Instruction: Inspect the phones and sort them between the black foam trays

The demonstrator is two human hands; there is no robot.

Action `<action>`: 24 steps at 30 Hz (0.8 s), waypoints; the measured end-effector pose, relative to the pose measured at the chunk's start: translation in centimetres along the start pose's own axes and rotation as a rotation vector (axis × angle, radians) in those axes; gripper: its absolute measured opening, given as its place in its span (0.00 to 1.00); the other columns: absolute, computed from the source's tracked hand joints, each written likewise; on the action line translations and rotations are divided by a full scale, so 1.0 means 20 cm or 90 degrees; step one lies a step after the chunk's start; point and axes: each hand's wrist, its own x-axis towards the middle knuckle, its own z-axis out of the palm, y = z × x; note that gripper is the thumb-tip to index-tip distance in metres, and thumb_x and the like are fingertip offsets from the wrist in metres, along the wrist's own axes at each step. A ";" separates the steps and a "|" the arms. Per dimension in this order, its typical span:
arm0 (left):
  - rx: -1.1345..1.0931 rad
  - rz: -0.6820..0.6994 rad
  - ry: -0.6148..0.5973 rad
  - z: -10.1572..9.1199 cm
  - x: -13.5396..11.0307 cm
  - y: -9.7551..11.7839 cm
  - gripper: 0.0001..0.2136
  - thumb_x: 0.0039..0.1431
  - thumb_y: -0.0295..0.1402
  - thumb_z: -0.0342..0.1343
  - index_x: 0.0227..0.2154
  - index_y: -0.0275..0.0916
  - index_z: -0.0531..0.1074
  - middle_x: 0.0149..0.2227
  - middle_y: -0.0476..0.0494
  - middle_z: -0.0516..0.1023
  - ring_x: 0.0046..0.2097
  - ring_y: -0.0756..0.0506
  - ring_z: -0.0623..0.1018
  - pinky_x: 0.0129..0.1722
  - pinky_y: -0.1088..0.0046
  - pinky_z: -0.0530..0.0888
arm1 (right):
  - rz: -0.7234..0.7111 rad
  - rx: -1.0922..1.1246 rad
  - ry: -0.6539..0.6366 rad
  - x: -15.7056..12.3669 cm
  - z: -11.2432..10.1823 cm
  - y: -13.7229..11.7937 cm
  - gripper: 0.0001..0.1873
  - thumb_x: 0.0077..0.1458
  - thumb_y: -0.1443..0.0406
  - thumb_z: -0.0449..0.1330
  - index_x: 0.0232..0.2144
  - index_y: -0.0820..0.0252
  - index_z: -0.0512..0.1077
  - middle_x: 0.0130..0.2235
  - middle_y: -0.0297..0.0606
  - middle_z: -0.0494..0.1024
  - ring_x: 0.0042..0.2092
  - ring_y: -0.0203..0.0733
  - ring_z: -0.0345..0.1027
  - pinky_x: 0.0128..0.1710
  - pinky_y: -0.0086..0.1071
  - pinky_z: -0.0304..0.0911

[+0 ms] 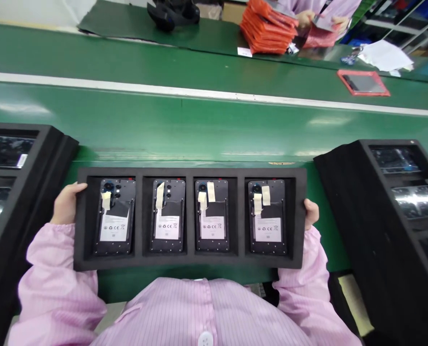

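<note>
A long black foam tray (190,260) is held level between my two hands, over the near edge of the green bench. My left hand (66,203) grips its left end, thumb on the rim. At the right end my right hand (311,213) is closed on the edge; its other fingers are hidden behind the foam. Each compartment holds one phone without its back cover, such as the leftmost phone (115,230) and the rightmost phone (268,230). White battery labels and strips of cream tape (211,191) show on them.
Stacked black foam trays stand at left (55,144) and right (344,202), with dark shiny parts inside. Across the green bench (185,129) lie a stack of orange-red pouches (266,29) and a red-edged packet (363,82). Another person's hands (306,19) hold a pouch at the back.
</note>
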 end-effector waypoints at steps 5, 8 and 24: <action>0.098 0.039 -0.008 -0.01 -0.02 -0.01 0.08 0.45 0.20 0.57 0.29 0.35 0.74 0.22 0.56 0.80 0.20 0.54 0.76 0.24 0.89 0.76 | 0.048 0.011 -0.083 -0.06 0.11 -0.03 0.09 0.36 0.58 0.61 0.23 0.54 0.73 0.28 0.34 0.80 0.27 0.46 0.73 0.30 0.42 0.74; 0.157 0.050 -0.027 0.00 -0.03 -0.01 0.08 0.44 0.24 0.58 0.30 0.35 0.74 0.21 0.55 0.79 0.19 0.53 0.75 0.21 0.86 0.75 | 0.076 0.032 -0.131 -0.07 0.15 -0.04 0.08 0.38 0.58 0.62 0.22 0.54 0.71 0.32 0.36 0.81 0.32 0.47 0.75 0.33 0.42 0.74; 0.284 0.050 -0.032 -0.01 0.01 0.00 0.18 0.35 0.31 0.66 0.34 0.35 0.74 0.26 0.51 0.81 0.26 0.48 0.79 0.20 0.81 0.74 | 0.123 -0.073 -0.076 0.04 0.05 -0.01 0.12 0.40 0.58 0.63 0.16 0.54 0.66 0.17 0.31 0.71 0.19 0.40 0.66 0.25 0.36 0.69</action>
